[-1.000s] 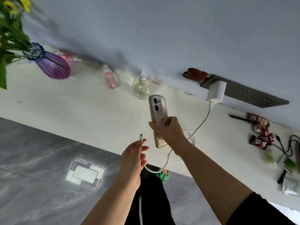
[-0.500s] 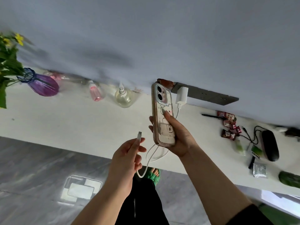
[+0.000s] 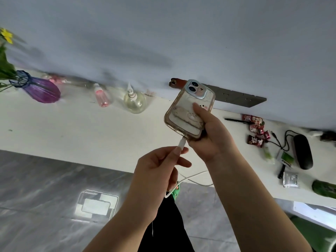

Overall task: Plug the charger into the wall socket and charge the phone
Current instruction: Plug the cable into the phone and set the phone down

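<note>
Half a second ago the connector was hovering apart from the phone; now I'm bringing its tip up to the port. I'm gripping the phone in my right hand and pinching the cable with my left hand. Seating it fully is what remains; the charger itself is hiding behind the phone.

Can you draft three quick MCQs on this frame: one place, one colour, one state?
1. Where is the cable plug?
A. at the phone's bottom edge
B. on the counter
C. by the vase

2. What colour is the vase?
A. green
B. purple
C. white

3. What does the right hand hold?
A. nothing
B. a pen
C. the phone

Key: 1 A, the left hand pinches it against the phone's port end. 2 B, its glass is violet. 3 C, fingers wrap the case.
</note>
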`<state>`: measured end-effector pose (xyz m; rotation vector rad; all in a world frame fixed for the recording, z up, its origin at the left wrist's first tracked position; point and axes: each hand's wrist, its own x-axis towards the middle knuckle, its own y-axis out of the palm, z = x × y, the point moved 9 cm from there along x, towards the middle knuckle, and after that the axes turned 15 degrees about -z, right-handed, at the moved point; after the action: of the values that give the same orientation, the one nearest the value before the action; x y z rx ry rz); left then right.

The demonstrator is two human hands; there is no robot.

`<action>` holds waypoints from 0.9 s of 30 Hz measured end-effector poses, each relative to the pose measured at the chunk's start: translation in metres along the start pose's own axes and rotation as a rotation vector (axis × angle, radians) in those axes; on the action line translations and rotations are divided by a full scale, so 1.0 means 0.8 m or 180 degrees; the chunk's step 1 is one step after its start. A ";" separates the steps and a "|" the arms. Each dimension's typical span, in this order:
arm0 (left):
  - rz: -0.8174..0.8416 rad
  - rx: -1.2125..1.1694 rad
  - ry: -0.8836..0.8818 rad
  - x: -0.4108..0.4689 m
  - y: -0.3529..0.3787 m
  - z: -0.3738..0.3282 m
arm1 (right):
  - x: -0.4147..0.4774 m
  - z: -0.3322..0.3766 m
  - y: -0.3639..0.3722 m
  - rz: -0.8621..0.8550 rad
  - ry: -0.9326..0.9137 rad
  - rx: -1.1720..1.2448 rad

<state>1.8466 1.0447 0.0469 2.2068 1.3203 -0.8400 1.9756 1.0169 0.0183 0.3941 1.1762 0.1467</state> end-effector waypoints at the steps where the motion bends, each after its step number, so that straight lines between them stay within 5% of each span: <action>1: 0.0028 -0.0019 0.0012 -0.002 0.002 -0.001 | -0.002 0.001 0.001 0.0011 -0.0008 0.0000; 27: -0.0146 -0.0226 -0.0181 -0.007 -0.004 -0.004 | -0.013 0.010 0.002 0.0171 -0.0392 -0.0169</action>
<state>1.8426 1.0446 0.0529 2.0901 1.3573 -0.8530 1.9790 1.0133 0.0305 0.3829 1.0388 0.1971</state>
